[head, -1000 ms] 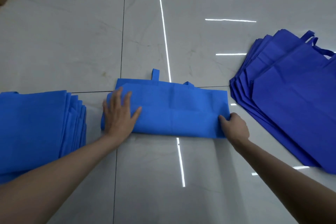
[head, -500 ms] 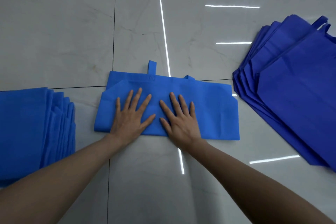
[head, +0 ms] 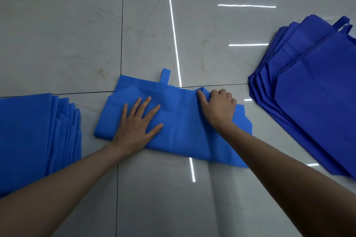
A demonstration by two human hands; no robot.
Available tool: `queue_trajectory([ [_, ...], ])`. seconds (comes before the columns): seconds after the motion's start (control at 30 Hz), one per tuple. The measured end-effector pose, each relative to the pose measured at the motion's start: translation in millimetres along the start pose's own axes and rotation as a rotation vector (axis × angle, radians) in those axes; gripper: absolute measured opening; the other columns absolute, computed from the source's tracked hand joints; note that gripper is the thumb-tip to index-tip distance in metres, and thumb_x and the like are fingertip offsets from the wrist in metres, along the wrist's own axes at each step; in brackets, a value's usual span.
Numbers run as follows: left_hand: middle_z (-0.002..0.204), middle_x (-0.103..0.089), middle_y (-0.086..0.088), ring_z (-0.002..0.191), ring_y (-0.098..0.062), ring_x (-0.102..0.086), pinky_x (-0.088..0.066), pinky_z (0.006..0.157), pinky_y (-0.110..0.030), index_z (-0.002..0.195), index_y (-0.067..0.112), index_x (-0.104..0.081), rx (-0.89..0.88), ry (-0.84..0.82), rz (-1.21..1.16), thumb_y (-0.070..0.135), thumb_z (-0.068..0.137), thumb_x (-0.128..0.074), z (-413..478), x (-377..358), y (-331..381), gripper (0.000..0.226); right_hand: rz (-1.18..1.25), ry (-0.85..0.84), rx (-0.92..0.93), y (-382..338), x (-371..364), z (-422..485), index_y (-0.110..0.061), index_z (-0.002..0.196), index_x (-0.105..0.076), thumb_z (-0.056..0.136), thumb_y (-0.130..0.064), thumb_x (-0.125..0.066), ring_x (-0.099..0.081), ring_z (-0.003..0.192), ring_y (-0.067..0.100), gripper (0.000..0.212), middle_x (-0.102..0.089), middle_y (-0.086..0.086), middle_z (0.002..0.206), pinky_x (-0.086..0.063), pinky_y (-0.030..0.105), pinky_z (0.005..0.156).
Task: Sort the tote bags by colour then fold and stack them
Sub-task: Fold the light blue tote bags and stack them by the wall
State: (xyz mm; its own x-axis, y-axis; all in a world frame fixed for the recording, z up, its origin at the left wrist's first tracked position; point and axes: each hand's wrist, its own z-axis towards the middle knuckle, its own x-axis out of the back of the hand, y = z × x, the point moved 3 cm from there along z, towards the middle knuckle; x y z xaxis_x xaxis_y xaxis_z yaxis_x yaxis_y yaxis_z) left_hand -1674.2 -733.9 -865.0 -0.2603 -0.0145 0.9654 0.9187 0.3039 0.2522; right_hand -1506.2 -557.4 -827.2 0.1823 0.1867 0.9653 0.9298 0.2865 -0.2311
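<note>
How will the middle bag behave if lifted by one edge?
Probably floppy: the tote bag creases softly where the right hand grips its edge. Likely light, lying thin. It may slide on the glossy floor unless the left hand pins it.

Floor (head: 57,34): glossy pale grey tiles with faint brownish veins.
Grout (head: 122,25): thin dark lines, one running away from the camera, one running across.
Streak (head: 173,31): long, bright, slightly slanted reflection right of the lengthwise grout line.
Bars (head: 246,6): short bright reflections lying crosswise on the right, well apart.
</note>
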Motion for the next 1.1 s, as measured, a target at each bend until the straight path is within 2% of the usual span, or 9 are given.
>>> queue_trajectory([
  [0.13, 0.149, -0.032, -0.012, 0.141, -0.027, -0.022, -0.004, 0.113, -0.048, 0.115, 0.016, -0.059, -0.006, 0.093, -0.099, 0.064, 0.082, -0.027, 3.0, 15.7, 3.1, 0.066, 0.470, -0.113, -0.097, 0.6, -3.3, -22.4, -0.015, 0.062, -0.038, 0.089, -0.039, -0.052, -0.041, 0.070, 0.019, 0.039, -0.042, -0.004, 0.062, -0.033, 0.032, 0.070],
  [0.23, 0.154, -0.019, -0.009, 0.144, -0.022, -0.009, 0.004, 0.114, -0.042, 0.125, 0.017, -0.049, 0.051, 0.067, -0.176, 0.069, 0.076, -0.022, 9.6, 23.1, 8.2, 0.076, 0.942, -0.228, -0.159, 0.2, 1.4, -40.4, -0.020, 0.081, -0.063, 0.086, -0.020, -0.060, -0.058, 0.069, 0.012, 0.006, -0.064, -0.007, 0.072, -0.044, 0.026, 0.067],
  [0.37, 0.158, -0.003, -0.007, 0.145, -0.020, 0.003, 0.010, 0.113, -0.041, 0.146, 0.024, -0.022, 0.080, -0.061, -0.103, 0.075, 0.066, -0.010, 12.3, 24.0, 11.7, 0.096, 1.222, -0.310, -0.227, -3.6, 16.5, -48.5, -0.020, 0.117, -0.053, 0.084, 0.002, -0.059, -0.065, 0.078, 0.012, 0.040, -0.070, 0.005, 0.098, -0.050, 0.020, 0.066],
  [0.5, 0.158, 0.003, -0.003, 0.145, -0.020, 0.007, 0.008, 0.113, -0.046, 0.149, 0.031, -0.014, 0.038, -0.143, -0.035, 0.086, 0.060, 0.001, 2.9, 17.2, 8.3, 0.105, 1.359, -0.338, -0.250, -2.3, 32.7, -44.7, -0.027, 0.126, -0.047, 0.081, 0.008, -0.059, -0.064, 0.085, 0.022, 0.058, -0.068, 0.010, 0.106, -0.052, 0.033, 0.078],
  [0.63, 0.158, 0.006, -0.001, 0.145, -0.019, 0.007, 0.006, 0.113, -0.049, 0.148, 0.037, -0.008, 0.023, -0.114, -0.084, 0.089, 0.060, 0.013, -9.9, 11.6, 6.5, 0.104, 1.596, -0.535, -0.184, -9.8, 45.3, -46.7, -0.034, 0.132, -0.046, 0.084, 0.015, -0.047, -0.063, 0.076, 0.015, 0.068, -0.067, -0.002, 0.113, -0.054, 0.028, 0.070],
  [0.73, 0.158, 0.007, 0.001, 0.145, -0.018, 0.008, 0.006, 0.113, -0.049, 0.145, 0.041, 0.002, 0.042, -0.152, -0.085, 0.090, 0.056, 0.016, -14.2, 10.8, 7.3, 0.103, 1.579, -0.462, -0.151, -5.2, 45.2, -45.4, -0.031, 0.134, -0.047, 0.082, 0.019, -0.044, -0.061, 0.086, 0.013, 0.072, -0.060, -0.009, 0.124, -0.050, 0.026, 0.073],
  [0.9, 0.158, 0.006, -0.001, 0.145, -0.021, 0.006, 0.003, 0.113, -0.052, 0.148, 0.039, -0.001, 0.049, -0.214, -0.013, 0.083, 0.060, 0.004, -13.0, 14.2, 5.7, 0.098, 1.157, -0.228, -0.047, 5.0, 47.8, -49.1, -0.022, 0.128, -0.056, 0.077, 0.015, -0.045, -0.055, 0.110, 0.005, 0.064, -0.059, -0.009, 0.125, -0.046, 0.013, 0.079],
  [1.0, 0.158, 0.008, -0.001, 0.145, -0.021, 0.008, 0.003, 0.113, -0.052, 0.147, 0.040, 0.001, 0.030, -0.220, -0.003, 0.086, 0.058, 0.006, -14.0, 15.2, 5.1, 0.101, 1.153, -0.168, -0.032, 4.7, 53.5, -46.8, -0.019, 0.115, -0.064, 0.086, 0.000, -0.054, -0.058, 0.100, 0.001, 0.036, -0.064, -0.009, 0.112, -0.045, 0.011, 0.077],
  [1.1, 0.158, 0.006, -0.002, 0.145, -0.020, 0.007, 0.006, 0.113, -0.049, 0.147, 0.038, -0.006, -0.027, -0.136, -0.082, 0.088, 0.063, 0.011, -19.7, 18.3, 8.3, 0.100, 1.176, -0.147, -0.137, 5.6, 53.1, -40.7, -0.015, 0.096, -0.061, 0.089, -0.019, -0.062, -0.058, 0.071, 0.007, 0.008, -0.066, -0.001, 0.081, -0.041, 0.017, 0.062],
])
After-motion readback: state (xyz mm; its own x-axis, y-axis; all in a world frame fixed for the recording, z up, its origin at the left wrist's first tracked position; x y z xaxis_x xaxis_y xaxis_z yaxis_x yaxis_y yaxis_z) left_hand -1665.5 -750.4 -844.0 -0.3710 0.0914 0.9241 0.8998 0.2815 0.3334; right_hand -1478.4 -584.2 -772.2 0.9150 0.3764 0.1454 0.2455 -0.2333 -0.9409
